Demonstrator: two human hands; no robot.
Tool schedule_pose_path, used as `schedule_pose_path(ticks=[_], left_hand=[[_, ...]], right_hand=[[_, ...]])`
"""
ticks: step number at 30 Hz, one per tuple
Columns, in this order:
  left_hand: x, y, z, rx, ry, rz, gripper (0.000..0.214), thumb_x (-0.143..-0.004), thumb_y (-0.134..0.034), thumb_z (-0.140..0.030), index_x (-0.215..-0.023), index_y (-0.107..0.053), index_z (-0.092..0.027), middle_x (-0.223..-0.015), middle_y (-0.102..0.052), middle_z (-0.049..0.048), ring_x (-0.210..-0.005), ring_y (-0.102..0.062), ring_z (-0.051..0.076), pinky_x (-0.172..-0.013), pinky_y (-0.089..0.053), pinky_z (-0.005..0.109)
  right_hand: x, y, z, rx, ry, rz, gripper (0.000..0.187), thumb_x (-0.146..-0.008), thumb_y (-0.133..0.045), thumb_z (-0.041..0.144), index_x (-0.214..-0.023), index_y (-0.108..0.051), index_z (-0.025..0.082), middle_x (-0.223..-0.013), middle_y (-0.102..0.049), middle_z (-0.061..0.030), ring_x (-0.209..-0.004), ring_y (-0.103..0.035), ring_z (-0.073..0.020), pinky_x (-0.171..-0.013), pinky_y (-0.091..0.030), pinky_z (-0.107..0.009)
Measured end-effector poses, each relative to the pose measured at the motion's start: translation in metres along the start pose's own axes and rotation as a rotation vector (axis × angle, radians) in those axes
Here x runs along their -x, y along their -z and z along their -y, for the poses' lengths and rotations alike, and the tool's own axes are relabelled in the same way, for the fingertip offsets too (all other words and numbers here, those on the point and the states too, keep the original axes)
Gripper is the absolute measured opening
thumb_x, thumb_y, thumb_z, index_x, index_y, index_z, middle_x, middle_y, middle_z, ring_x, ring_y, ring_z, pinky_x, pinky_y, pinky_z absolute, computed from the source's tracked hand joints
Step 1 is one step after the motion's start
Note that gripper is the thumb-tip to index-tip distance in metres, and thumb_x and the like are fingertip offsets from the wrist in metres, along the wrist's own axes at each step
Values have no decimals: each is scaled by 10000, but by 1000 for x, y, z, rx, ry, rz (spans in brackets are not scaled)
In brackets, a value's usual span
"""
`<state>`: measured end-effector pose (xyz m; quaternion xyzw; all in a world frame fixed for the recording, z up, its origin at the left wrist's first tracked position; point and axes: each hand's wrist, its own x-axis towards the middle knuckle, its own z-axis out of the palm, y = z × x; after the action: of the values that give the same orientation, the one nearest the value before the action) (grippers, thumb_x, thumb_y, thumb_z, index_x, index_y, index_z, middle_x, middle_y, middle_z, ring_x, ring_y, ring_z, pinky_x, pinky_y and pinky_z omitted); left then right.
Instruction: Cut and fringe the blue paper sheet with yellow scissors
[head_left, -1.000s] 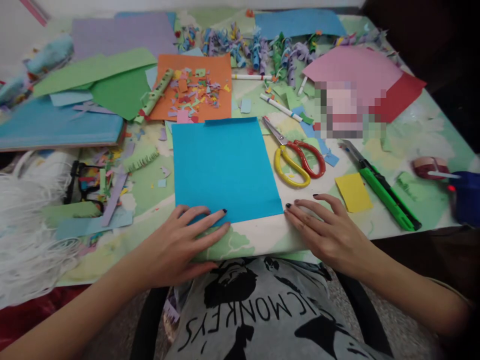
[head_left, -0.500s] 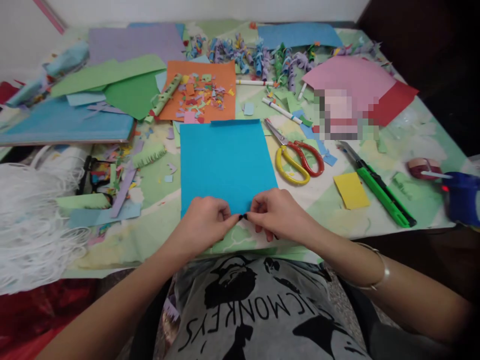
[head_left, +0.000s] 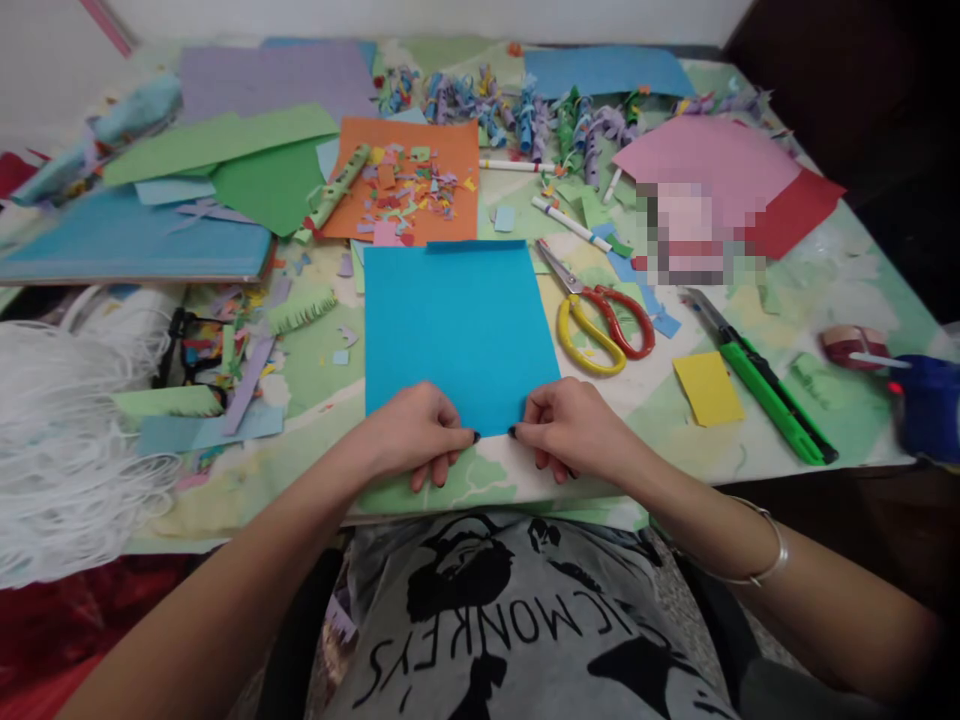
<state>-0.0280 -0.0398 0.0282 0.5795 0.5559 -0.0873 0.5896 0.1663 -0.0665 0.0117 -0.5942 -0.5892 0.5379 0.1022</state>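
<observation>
A bright blue sheet of paper (head_left: 457, 330) lies flat before me, with a narrow folded strip along part of its far edge. My left hand (head_left: 420, 432) pinches the near edge of the sheet between thumb and curled fingers, left of its middle. On the same edge, a little to the right, my right hand (head_left: 574, 430) pinches the paper too. A small gap separates my two thumb tips. Scissors (head_left: 592, 310) with one yellow and one red handle rest just right of the sheet.
A green box cutter (head_left: 780, 400) and a yellow paper square (head_left: 709, 388) lie to the right. Behind the blue sheet, orange paper (head_left: 457, 200) carries colourful scraps. White cord (head_left: 67, 450) is heaped at the left. Curled paper pieces (head_left: 525, 110) line the back.
My thumbs have moved apart along the near edge, the left one slightly left and the right one to the right. The view has shifted a little.
</observation>
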Motion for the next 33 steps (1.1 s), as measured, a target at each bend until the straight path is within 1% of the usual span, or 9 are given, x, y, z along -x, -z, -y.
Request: schedule_pose_path(ticks=[6, 11, 15, 19, 23, 26, 28, 31, 33], left_hand=[[0, 2, 4, 37, 23, 24, 352, -777, -575, -285, -451, -492, -179, -393, -582, -2, -281, -446, 83, -333, -333, 202], [7, 10, 17, 76, 53, 18, 326, -757, -596, -318, -474, -533, -170, -374, -566, -8, -269, -424, 76, -328, -314, 195], [16, 18, 28, 83, 65, 1, 348, -740, -625, -344, -458, -517, -172, -380, -574, -7, -270, -418, 65, -329, -295, 184], [20, 21, 42, 114, 76, -7, 393, -756, -621, -401, -452, -509, -178, -358, -551, -13, -250, -362, 53, -311, -248, 183], [18, 21, 55, 135, 93, -19, 411, -761, -611, -424, -449, -485, -187, -343, -540, -5, -237, -345, 62, -300, -214, 192], [19, 19, 57, 128, 61, -27, 389, -768, -596, -391, -460, -474, -188, -348, -540, -11, -236, -336, 58, -305, -208, 190], [20, 18, 56, 131, 46, -29, 370, -761, -594, -373, -467, -462, -190, -350, -538, -18, -239, -329, 55, -309, -206, 189], [22, 17, 56, 126, 34, -46, 338, -741, -585, -356, -477, -450, -194, -352, -536, -23, -240, -311, 53, -313, -198, 190], [22, 17, 56, 89, 33, -47, 311, -735, -569, -344, -485, -462, -193, -362, -546, -18, -243, -318, 57, -318, -197, 193]], right_hand=[[4, 10, -11, -37, -47, -21, 172, -695, -543, 163, -524, -523, 179, -412, -598, -1, -280, -524, -100, -263, -332, -157], [9, 21, -20, -51, -80, -54, 197, -695, -567, 189, -504, -520, 178, -410, -593, -12, -267, -490, -88, -257, -321, -162], [16, 33, -28, -42, -80, -92, 204, -699, -560, 182, -499, -523, 176, -408, -578, -5, -279, -487, -83, -272, -323, -162], [23, 42, -39, 6, -73, -144, 211, -724, -552, 185, -514, -535, 171, -432, -598, -11, -298, -498, -87, -297, -341, -172], [30, 45, -43, 127, -49, -225, 185, -727, -549, 162, -543, -561, 166, -441, -611, -3, -311, -518, -99, -336, -365, -187], [41, 52, -44, 292, 8, -398, 145, -736, -582, 164, -591, -584, 176, -510, -632, 2, -429, -577, -130, -476, -445, -229], [52, 67, -53, 417, 32, -606, 122, -793, -573, 211, -682, -613, 181, -641, -661, -37, -607, -624, -187, -631, -479, -302], [69, 98, -81, 554, -3, -936, 192, -856, -536, 294, -949, -635, 158, -893, -660, -139, -876, -611, -306, -786, -459, -447], [77, 116, -107, 619, -12, -1029, 320, -802, -618, 344, -1045, -625, 136, -1016, -622, -196, -1035, -549, -378, -859, -430, -516]])
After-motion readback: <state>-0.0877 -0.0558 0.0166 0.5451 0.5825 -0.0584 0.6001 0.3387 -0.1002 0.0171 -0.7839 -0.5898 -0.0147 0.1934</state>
